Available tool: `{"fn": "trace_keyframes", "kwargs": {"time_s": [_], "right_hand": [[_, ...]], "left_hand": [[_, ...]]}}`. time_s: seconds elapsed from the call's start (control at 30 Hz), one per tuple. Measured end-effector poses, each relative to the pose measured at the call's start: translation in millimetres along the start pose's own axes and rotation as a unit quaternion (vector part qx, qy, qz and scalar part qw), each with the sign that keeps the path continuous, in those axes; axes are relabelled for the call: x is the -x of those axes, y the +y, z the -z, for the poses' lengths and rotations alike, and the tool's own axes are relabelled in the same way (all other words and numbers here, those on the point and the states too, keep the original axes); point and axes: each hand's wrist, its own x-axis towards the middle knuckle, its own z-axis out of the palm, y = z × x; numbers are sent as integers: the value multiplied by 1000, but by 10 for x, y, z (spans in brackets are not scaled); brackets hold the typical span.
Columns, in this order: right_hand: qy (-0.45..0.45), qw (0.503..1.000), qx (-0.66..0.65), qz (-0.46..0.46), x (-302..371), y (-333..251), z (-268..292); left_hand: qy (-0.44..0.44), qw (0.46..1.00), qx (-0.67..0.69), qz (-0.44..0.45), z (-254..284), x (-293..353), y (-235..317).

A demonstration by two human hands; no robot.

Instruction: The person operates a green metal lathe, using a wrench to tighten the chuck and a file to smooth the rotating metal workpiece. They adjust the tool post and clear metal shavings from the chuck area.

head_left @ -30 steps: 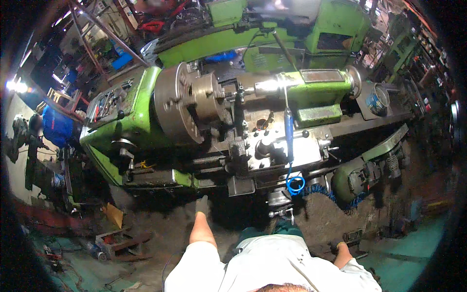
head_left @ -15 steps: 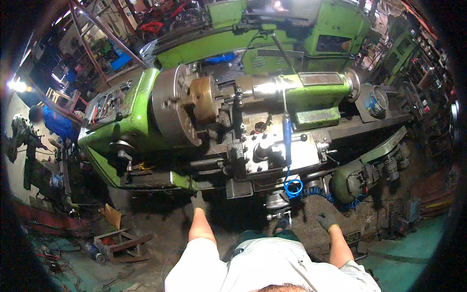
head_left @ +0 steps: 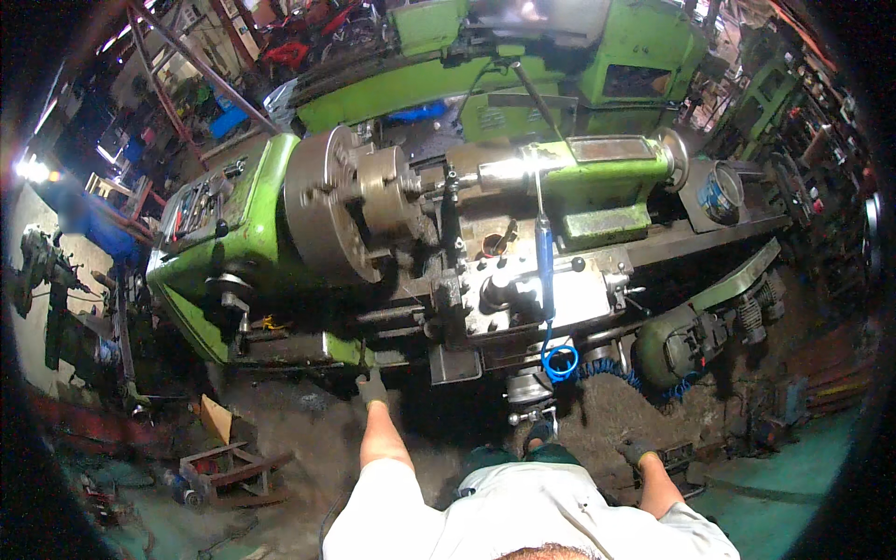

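Note:
A green lathe (head_left: 257,210) lies across the view. Its large chuck (head_left: 313,210) grips a metal ring-shaped workpiece (head_left: 381,191). My left hand (head_left: 371,386), in a dark glove, is closed around the lower end of a thin upright lever (head_left: 362,353) at the lathe's front edge, below the headstock. Low on the right, well away from the lathe, my gloved right hand (head_left: 637,452) hangs with loose fingers and nothing visible in it. A blue air blow gun (head_left: 546,266) with a long nozzle stands by the tool post (head_left: 497,291).
The green tailstock (head_left: 602,191) sits on the right of the bed, with a metal can (head_left: 721,191) beyond it. A coiled blue hose (head_left: 607,369) hangs below the carriage near a green motor unit (head_left: 667,350). Hand tools (head_left: 198,205) lie on the headstock.
The chuck and workpiece look turned to another angle. My left hand is slightly lower and left, with the lever now showing above it. My right hand has dropped lower.

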Motion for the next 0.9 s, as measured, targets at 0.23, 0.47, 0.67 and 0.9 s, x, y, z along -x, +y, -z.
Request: {"fn": "trace_keyframes", "kwargs": {"time_s": [0.23, 0.47, 0.67, 0.9], "right_hand": [[-16, 1000, -23, 14, -71, 47, 261], [228, 940, -232, 101, 487, -1600, 1939], [501, 747, -226, 375, 735, -3168, 3090], [509, 804, 29, 306, 954, -4356, 3793]], "left_hand": [[21, 975, -177, -129, 29, 414, 603], [96, 899, -374, -207, -186, 559, 530], [-25, 823, -534, -190, -265, 732, 64], [-172, 892, -412, -66, -318, 581, -75]]}}
